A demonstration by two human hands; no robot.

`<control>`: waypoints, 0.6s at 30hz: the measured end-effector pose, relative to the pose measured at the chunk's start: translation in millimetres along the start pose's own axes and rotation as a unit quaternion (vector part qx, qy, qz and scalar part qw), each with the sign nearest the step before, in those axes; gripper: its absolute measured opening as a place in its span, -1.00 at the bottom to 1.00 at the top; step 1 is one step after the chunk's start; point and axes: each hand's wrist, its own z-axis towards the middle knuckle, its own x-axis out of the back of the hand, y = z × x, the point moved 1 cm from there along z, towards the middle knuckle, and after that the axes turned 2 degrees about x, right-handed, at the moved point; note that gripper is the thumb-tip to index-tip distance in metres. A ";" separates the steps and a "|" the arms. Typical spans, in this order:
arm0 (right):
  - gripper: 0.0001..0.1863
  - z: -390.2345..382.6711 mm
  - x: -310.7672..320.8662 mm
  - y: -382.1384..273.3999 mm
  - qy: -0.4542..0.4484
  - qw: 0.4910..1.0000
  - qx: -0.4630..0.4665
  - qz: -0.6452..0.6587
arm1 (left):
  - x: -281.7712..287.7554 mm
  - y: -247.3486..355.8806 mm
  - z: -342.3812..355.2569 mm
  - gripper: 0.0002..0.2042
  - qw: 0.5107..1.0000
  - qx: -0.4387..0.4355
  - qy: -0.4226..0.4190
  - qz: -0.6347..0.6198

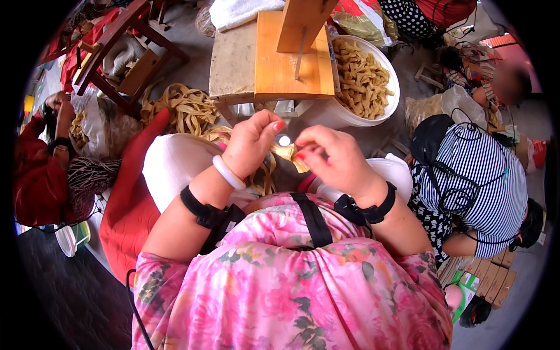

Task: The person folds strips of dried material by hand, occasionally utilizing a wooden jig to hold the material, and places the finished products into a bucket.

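My left hand (254,142) is raised over my lap, its thumb and forefinger pressed together. Whatever they grip, if anything, is too small to make out. Close by on its right, my right hand (335,156) has curled fingers at a pale yellow folded strip (287,153), which hangs between the two hands. Long tan strips (185,111) lie in a loose heap beyond my left knee, and some trail down between my legs. A white tub (394,87) at the far right is full of short, knotted-looking tan pieces (363,79).
Ahead stands a low table (232,61) bearing a wooden stand (294,70) with a thin metal rod, and a white towel (242,13). A brown wooden frame (108,79) is at the far left. People sit close on both sides, one in a striped shirt (475,175).
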 end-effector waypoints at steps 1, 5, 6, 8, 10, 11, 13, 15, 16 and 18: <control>-0.79 1.9 -5.5 -3.9 -0.007 0.996 0.072 -0.051 | -3.3 -3.5 -0.6 -0.88 1.000 -0.005 -0.007 -0.018; -0.78 9.5 -16.0 -3.1 -0.036 0.969 0.186 -0.158 | -6.2 0.8 -2.4 -0.89 0.998 -0.016 -0.057 -0.015; -0.79 10.1 -17.1 -1.8 -0.042 0.966 0.191 -0.168 | -4.7 -3.2 -2.2 -0.89 0.997 -0.009 -0.051 -0.058; -0.81 8.0 -14.2 -2.2 -0.020 0.981 0.130 -0.144 | -0.8 -7.3 -1.9 -0.89 0.989 0.004 -0.038 -0.144; -0.83 3.4 -12.4 -4.9 0.003 0.991 0.085 -0.106 | 4.5 -4.8 -1.7 -0.88 0.989 0.015 -0.035 -0.141; -0.84 1.9 -11.1 -7.9 0.016 0.994 0.073 -0.082 | 5.9 1.5 -3.1 -0.87 0.985 0.005 -0.045 -0.166; -0.85 0.9 -3.4 -12.0 0.042 0.996 0.044 -0.066 | 15.6 23.0 -6.5 -0.85 0.971 0.063 -0.113 -0.203; -0.86 5.1 5.5 -7.8 0.069 0.991 0.060 -0.094 | 38.6 16.1 1.0 -0.84 0.961 0.105 -0.197 -0.166; -0.87 6.2 9.6 -5.9 0.082 0.989 0.067 -0.107 | 45.9 14.6 4.2 -0.83 0.952 0.127 -0.239 -0.146; -0.89 11.0 16.0 -2.7 0.088 0.985 0.077 -0.125 | 49.8 21.2 11.8 -0.81 0.967 0.119 -0.199 -0.107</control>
